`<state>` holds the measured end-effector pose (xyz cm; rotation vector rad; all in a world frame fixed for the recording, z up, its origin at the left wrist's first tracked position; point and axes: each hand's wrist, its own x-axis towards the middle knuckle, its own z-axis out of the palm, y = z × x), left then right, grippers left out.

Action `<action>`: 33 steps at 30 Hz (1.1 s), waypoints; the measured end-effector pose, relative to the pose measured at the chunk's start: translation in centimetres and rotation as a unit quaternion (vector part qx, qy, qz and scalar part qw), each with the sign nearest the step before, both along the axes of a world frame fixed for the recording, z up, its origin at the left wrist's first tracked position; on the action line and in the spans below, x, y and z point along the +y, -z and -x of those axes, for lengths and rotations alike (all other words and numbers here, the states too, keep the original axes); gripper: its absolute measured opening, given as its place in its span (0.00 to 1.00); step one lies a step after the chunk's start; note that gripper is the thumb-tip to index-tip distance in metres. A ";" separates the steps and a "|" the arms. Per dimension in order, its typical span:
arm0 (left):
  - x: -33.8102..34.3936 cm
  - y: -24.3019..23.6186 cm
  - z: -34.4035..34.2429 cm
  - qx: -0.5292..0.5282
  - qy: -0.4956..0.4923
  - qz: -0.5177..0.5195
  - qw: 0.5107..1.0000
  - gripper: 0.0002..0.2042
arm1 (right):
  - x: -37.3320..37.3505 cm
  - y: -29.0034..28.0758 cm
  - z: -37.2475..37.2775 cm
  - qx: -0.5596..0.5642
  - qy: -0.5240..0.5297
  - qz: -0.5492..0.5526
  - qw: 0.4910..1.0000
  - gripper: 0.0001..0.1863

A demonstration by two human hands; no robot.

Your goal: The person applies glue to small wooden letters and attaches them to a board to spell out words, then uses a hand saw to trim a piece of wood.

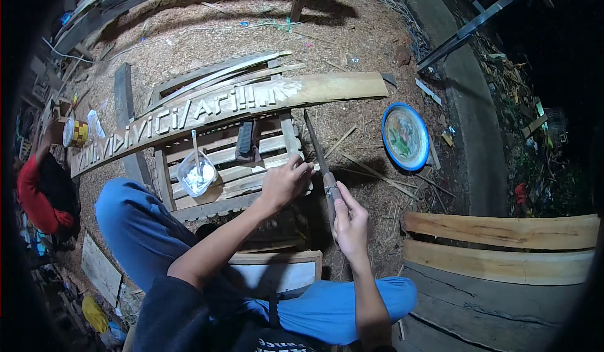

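Note:
My right hand is closed round the handle of a long, dark, narrow-bladed knife, like a machete, its tip pointing away from me. My left hand is beside the blade, its fingers pinched together; any small thing between them is too small to make out. Beyond both hands, a long wooden board lies across a slatted pallet. Raised pale letters and white smears cover much of it. A clear tub of white paste, with a stick upright in it, and a dark ridged block rest on the slats.
A blue-rimmed round tray lies on the shavings-covered ground to the right. Two planks are at the lower right. A white-faced panel is by my legs. At far left sits a person in red, near a yellow can.

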<state>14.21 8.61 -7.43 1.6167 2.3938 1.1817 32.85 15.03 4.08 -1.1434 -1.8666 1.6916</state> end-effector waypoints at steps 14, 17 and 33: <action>0.3 -0.3 -0.2 0.004 0.013 0.010 1.000 0.09 | 0.8 2.2 1.6 0.005 -0.004 -0.014 1.000 0.23; 0.3 -0.5 -0.3 0.005 -0.003 0.003 1.000 0.09 | 1.0 2.1 2.0 0.003 -0.014 -0.033 0.999 0.23; -0.2 -0.5 -0.5 0.026 0.014 0.053 0.998 0.15 | 0.0 1.2 0.9 -0.033 -0.061 -0.054 0.996 0.24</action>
